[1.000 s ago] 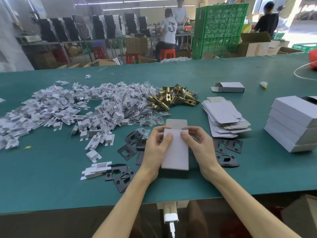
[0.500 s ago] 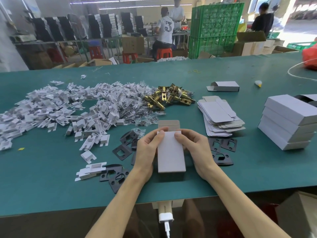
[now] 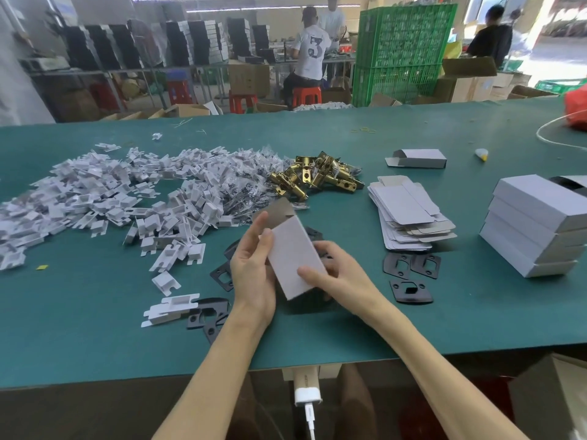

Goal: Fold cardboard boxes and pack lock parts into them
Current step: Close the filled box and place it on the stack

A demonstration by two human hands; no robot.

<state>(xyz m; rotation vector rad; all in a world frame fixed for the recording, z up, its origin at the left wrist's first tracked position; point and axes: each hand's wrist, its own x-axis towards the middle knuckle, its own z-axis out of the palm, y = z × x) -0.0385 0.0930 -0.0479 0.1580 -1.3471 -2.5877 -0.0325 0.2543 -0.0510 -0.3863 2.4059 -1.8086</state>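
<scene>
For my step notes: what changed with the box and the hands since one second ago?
The box turned, its end with the flap swinging left. The right hand slid down to its near end; the left hand kept its left edge. Both still hold it; the flap stays open, the piles unmoved.

A white box [image 3: 293,258] with a brown flap, gold latches [image 3: 317,177], black plates [image 3: 411,276], white inserts [image 3: 104,198], all on a teal surface [image 3: 95,328]; far green crates [image 3: 401,49].

both hands grip white box [image 3: 293,258] above green table [image 3: 95,328] | flap open, tilted | brass latches [image 3: 317,177] beyond
</scene>
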